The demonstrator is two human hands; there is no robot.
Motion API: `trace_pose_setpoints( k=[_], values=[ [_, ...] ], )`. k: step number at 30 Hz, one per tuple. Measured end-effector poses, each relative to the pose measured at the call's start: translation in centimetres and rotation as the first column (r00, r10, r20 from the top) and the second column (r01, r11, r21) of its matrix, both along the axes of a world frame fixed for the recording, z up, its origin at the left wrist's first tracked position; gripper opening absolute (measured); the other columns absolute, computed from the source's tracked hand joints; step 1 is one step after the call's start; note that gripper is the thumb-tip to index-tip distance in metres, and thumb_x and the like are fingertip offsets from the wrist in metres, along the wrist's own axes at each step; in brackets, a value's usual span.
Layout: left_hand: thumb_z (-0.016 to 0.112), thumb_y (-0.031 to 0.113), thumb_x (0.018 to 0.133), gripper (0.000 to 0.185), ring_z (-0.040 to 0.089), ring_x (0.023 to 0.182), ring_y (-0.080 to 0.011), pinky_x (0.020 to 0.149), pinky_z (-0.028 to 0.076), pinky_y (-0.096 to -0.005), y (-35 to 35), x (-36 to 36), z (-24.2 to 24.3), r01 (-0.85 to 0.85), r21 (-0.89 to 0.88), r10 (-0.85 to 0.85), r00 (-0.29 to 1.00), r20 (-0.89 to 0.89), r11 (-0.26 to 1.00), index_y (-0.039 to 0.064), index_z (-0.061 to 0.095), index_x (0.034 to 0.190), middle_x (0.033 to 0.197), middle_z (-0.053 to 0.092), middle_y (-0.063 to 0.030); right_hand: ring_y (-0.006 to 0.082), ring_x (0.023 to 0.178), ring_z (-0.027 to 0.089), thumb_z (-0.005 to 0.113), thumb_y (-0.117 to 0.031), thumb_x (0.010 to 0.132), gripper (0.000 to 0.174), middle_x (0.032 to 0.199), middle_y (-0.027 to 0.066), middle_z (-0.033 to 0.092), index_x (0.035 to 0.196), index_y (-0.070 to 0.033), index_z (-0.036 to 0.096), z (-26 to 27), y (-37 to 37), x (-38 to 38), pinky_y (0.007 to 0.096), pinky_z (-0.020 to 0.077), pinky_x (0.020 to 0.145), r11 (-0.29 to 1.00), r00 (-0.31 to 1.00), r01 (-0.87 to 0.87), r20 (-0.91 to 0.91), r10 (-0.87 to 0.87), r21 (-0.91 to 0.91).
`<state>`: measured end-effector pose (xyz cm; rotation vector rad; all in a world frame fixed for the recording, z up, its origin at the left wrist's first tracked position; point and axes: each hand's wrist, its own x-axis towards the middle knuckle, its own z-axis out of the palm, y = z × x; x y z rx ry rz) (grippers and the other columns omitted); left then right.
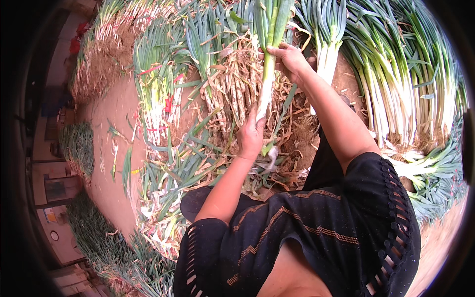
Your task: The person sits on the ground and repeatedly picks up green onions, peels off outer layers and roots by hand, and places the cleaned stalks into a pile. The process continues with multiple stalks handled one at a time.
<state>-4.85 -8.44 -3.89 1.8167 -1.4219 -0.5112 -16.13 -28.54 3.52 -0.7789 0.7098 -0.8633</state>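
Note:
A long green onion with a white stalk and green leaves stands steeply in front of me, held in both hands. My left hand grips the low white end, and the fingers hide its root. Higher up, where white turns to green, my right hand closes around the stalk. Behind it lie unpeeled green onions with dry brown leaves and soil on them. Just right of my right hand, a group of clean white-stalked green onions rests with its roots downward.
Several rows of clean green onions lie at the right. Bundles with red ties are at the left. Stripped leaves and peelings litter the ground below my left arm. More green onion piles line the bare floor farther left.

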Motion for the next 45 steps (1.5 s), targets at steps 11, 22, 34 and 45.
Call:
trace_pose_setpoints(
  k=[11,22,34,45],
  values=[
    [0.061,0.023,0.086,0.047,0.06,0.084,-0.0169,0.075,0.048,-0.0273,-8.9,1.2,6.9,-0.104,-0.046,0.045,0.732,-0.68,0.994,-0.005,0.05,0.121,0.1,0.063,-0.0126,0.0153,0.082,0.058,0.062,-0.028,0.086,0.03,0.094,0.0074,0.064,0.099,-0.001,0.059,-0.5,1.4,0.4,0.0262,0.0431,0.08,0.974,0.956,-0.203,-0.234,0.175,-0.102],
    [0.049,-0.002,0.076,0.019,0.059,0.066,-0.0173,0.059,0.052,-0.0319,-9.7,2.8,8.3,-0.09,0.048,0.09,0.555,-0.827,0.995,-0.003,0.054,0.095,0.079,0.059,-0.0083,0.017,0.094,0.058,0.067,-0.018,0.081,0.031,0.095,0.0071,0.066,0.106,0.0,0.062,-1.2,3.0,0.9,0.0297,0.041,0.091,0.942,0.963,-0.269,-0.059,0.263,-0.2],
    [0.058,0.036,0.087,0.059,0.055,0.108,-0.0301,0.093,0.042,-0.0415,-2.7,5.2,-3.2,-0.119,0.438,0.253,0.931,-0.263,0.891,-0.004,0.043,0.128,0.12,0.055,-0.0204,0.0116,0.069,0.051,0.044,-0.051,0.091,0.047,0.078,0.0015,0.053,0.109,-0.007,0.046,0.6,1.4,0.0,0.0244,0.0454,0.064,0.987,0.916,-0.153,0.37,0.157,-0.04],
    [0.048,0.04,0.092,0.035,0.047,0.049,-0.0099,0.048,0.036,-0.0219,-8.3,-0.8,7.4,0.177,-0.052,-0.103,0.292,-0.951,0.983,0.008,0.057,0.084,0.056,0.051,-0.0004,0.0238,0.107,0.052,0.049,-0.042,0.09,0.06,0.107,0.0105,0.06,0.132,-0.001,0.04,-0.1,1.6,0.6,0.0392,0.0334,0.102,0.91,0.729,-0.396,0.56,0.394,-0.125]
  ],
)
